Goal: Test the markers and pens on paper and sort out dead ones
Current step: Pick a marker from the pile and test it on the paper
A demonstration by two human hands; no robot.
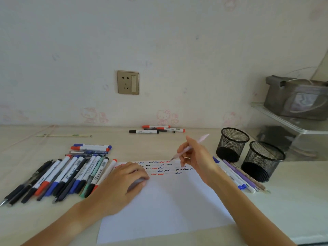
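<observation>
White sheet of paper point(165, 206) lay under the left hand point(122, 181), fingers loosely curled, pressing it flat. Right hand point(195, 157) pinched a pale pink pen point(190, 148), tip touching the squiggle rows point(159, 167): testing underway. Judging its mark and sorting it came next.

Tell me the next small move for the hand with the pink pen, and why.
Probably lower the pink pen and scribble: the right hand holds its tip just above the paper, by the earlier squiggles, while the left hand steadies the sheet.
</observation>
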